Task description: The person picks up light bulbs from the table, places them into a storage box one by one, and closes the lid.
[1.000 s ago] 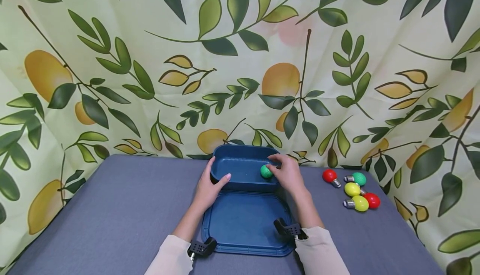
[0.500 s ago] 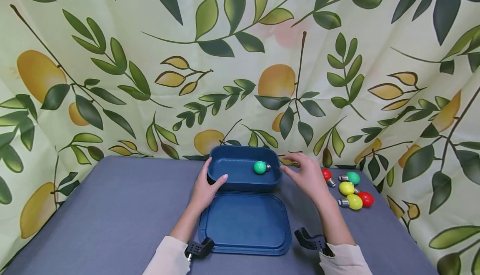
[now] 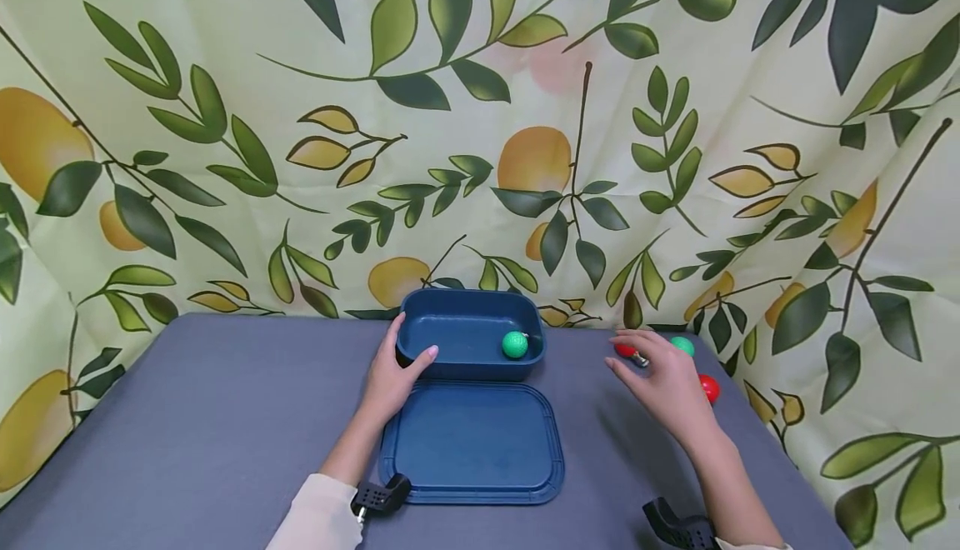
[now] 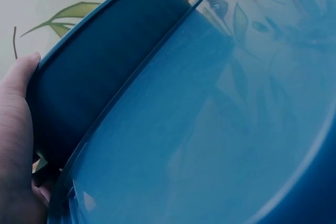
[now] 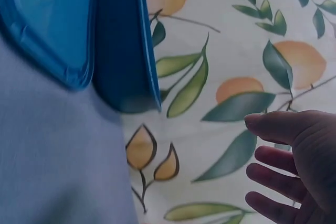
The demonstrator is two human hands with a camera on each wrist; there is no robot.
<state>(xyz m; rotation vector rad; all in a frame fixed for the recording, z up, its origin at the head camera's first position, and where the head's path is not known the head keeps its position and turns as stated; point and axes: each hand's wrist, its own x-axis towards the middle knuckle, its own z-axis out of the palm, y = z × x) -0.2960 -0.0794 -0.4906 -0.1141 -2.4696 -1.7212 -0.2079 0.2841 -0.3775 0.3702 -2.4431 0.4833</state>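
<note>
A pale fabric backdrop [image 3: 465, 133] printed with green leaves and ripening fruit fills the scene from 9 o'clock through 12 to 3, its folds showing softly toward 2 o'clock, with a large orange fruit [image 3: 534, 160] near 1 o'clock and a yellow one [image 3: 37, 417] toward 8. Below it, a desk [image 3: 225, 417] in smooth gray-blue spreads from 8 o'clock through 6 to 4, its far edge meeting the patterned cloth. Soft, even light washes over both, leaving a faint shadow [image 3: 637, 442] toward 5 o'clock.
</note>
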